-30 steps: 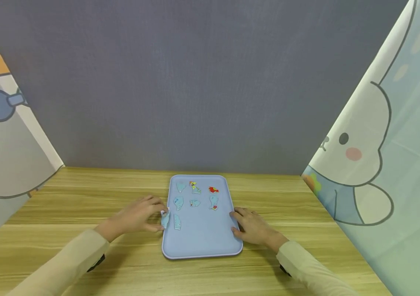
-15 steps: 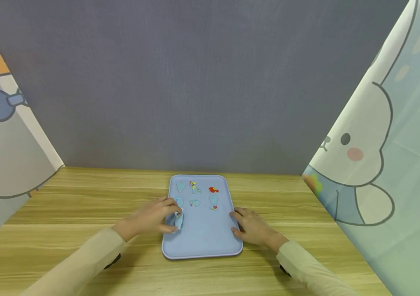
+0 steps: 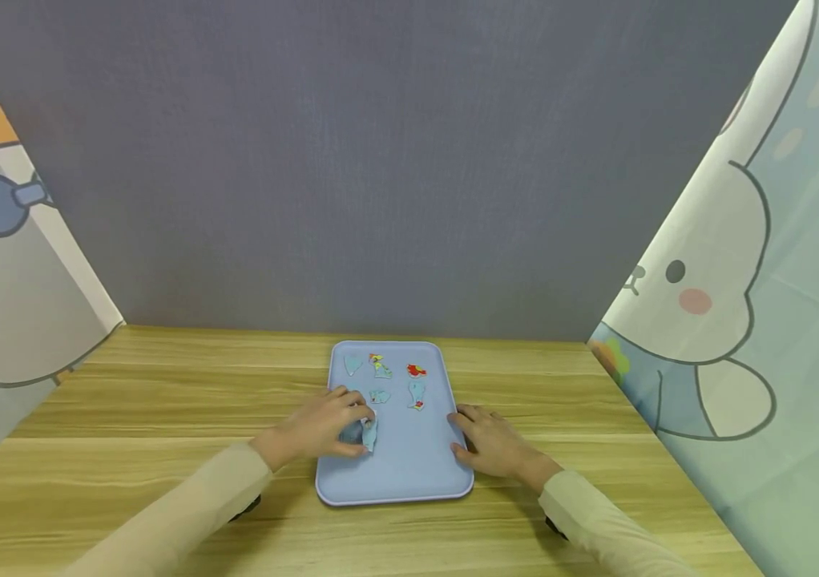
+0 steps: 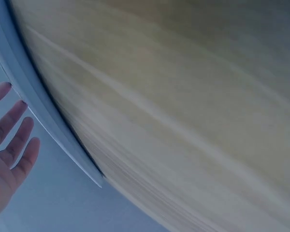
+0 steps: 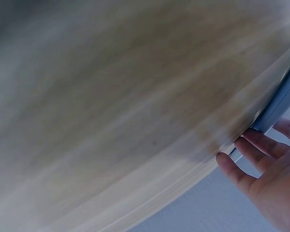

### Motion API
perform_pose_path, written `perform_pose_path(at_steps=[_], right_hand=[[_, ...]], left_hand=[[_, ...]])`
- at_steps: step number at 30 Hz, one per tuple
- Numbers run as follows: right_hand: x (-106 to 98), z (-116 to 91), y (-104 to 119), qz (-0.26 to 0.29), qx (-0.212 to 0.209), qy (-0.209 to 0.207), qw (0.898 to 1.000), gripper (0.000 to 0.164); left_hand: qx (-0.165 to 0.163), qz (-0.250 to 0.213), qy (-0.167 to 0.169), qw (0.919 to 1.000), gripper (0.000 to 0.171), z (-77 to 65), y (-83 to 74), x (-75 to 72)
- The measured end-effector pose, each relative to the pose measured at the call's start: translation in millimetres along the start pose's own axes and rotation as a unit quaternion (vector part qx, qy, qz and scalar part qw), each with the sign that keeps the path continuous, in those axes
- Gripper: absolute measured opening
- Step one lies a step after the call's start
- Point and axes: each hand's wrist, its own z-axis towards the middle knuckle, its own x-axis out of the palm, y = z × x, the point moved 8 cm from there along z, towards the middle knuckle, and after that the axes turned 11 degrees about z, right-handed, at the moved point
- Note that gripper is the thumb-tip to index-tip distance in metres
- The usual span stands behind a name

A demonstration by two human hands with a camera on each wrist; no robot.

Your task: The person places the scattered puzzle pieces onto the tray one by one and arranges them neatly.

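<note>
My left hand [image 3: 323, 426] is over the left part of a pale lavender tray [image 3: 409, 473], pinching a light-blue puzzle piece [image 3: 369, 433] between thumb and fingers. The piece looks tilted up; whether it touches the tray I cannot tell. In the left wrist view the other fingers [image 4: 24, 130] spread loosely, and the held piece is mostly out of sight. On the tray's right rim rests my right hand [image 3: 494, 445], its fingers loosely bent. Fingertips [image 5: 227, 162] lie at the rim in the right wrist view.
Further up the tray lie a blue piece [image 3: 353, 365], a yellow-and-blue piece [image 3: 381, 367], a red piece [image 3: 417, 370], a small blue piece [image 3: 379, 396] and a longer blue one [image 3: 417, 394]. Around it is a wooden table [image 3: 200, 377], with a grey panel [image 3: 352, 176] behind.
My left hand has moved right from the tray's left rim, carrying the puzzle piece inward. It now covers two pieces that were visible earlier at the left. My right hand has stayed put.
</note>
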Motion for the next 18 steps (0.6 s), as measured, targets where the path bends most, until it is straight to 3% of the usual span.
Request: perform_pose_path(at_steps=[9,18], right_hand=[[0,1,1,-0.001,-0.001,-0.001,1.000,0.049],[-1,0,0,0.002,0.008,0.002,1.000,0.050]], left_hand=[[0.001,0.004,-0.011,0.9999,0.038,8.1,-7.6,1.7],[-0.003,0.009,0.005,0.9999,0.042,10.5,-9.1,10.4]])
